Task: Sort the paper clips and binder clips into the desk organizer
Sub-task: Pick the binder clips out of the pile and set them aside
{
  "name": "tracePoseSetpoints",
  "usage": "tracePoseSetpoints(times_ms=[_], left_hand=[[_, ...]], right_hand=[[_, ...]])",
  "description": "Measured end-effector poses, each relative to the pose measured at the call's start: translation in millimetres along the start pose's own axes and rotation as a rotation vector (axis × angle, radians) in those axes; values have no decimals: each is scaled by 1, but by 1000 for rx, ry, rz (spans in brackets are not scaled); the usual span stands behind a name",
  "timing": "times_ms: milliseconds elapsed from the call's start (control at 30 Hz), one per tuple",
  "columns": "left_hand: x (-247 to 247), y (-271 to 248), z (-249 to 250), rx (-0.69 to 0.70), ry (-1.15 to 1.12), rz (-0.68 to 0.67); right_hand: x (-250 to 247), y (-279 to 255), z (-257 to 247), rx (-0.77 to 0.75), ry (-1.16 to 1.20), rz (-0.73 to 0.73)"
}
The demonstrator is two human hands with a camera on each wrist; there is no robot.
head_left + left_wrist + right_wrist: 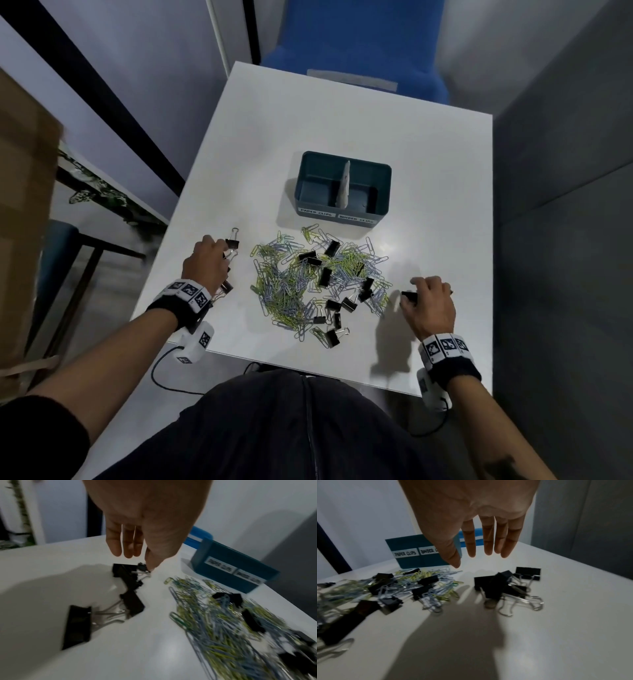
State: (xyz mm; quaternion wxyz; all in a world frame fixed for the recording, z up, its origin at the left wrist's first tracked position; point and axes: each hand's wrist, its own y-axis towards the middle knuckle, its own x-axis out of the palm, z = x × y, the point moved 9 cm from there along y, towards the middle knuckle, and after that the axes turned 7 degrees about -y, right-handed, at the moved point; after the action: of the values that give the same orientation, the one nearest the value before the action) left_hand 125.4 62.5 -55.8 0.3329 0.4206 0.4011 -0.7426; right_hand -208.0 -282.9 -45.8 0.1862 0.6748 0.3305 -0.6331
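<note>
A teal desk organizer (342,219) (231,568) (412,561) stands mid-table, labelled PAPER CLIPS on the left and BINDER CLIPS on the right, with a white divider (344,185) between. In front lies a mixed pile (308,277) (214,622) (419,585) of green and blue paper clips and black binder clips. My left hand (214,255) (145,566) is left of the pile and pinches a binder clip (233,244) by its wire handle. Below it lie several binder clips (132,600). My right hand (428,301) (464,559) hovers with straight fingers over another binder clip group (505,585).
The white table (428,171) ends close behind both wrists and just left of the left hand. A blue chair (356,44) stands beyond the far edge. There is a cardboard box (20,205) at the left and a grey partition (565,205) at the right.
</note>
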Motion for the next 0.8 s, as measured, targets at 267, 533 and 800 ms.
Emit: tracePoseSetpoints(times_ms=[267, 533, 800], left_hand=[[45, -18, 129, 449, 31, -161], [100, -7, 175, 618, 258, -324], [96, -8, 166, 491, 50, -305]], right_hand=[[34, -9, -81, -272, 4, -225], [51, -17, -106, -254, -4, -231], [52, -15, -98, -157, 100, -190]])
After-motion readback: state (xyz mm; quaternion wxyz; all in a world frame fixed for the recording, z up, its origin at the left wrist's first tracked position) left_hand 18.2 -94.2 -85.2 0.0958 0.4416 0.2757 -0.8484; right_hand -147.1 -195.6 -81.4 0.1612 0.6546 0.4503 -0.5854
